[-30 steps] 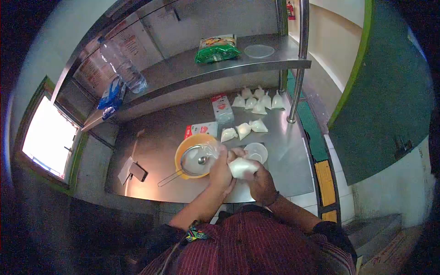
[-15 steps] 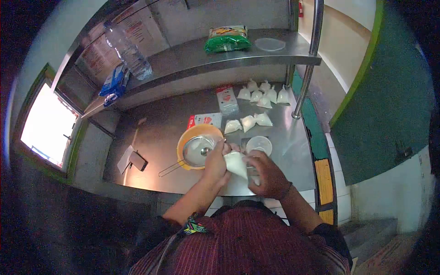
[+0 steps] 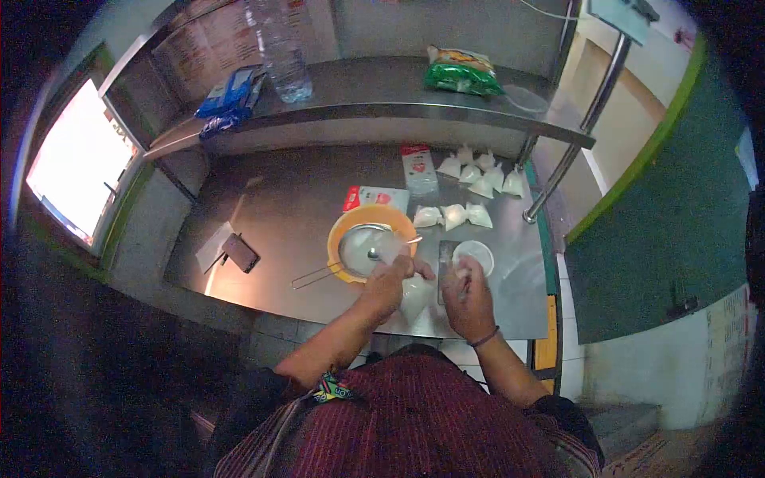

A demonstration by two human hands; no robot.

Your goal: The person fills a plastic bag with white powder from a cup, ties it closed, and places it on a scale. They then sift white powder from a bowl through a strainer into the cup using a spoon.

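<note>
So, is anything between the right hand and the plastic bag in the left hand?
Nothing visible blocks the right hand from the white-filled plastic bag held by the left hand. In the gap, a flat dark object shows on the steel tabletop, seemingly below both hands.

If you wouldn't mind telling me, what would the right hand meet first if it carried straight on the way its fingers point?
Probably the round white container, just beyond the right hand's fingertips, though their height above it is unclear.

Kitchen: steel counter (image 3: 279, 179), sieve (image 3: 349, 245), bowl (image 3: 374, 213)
</note>
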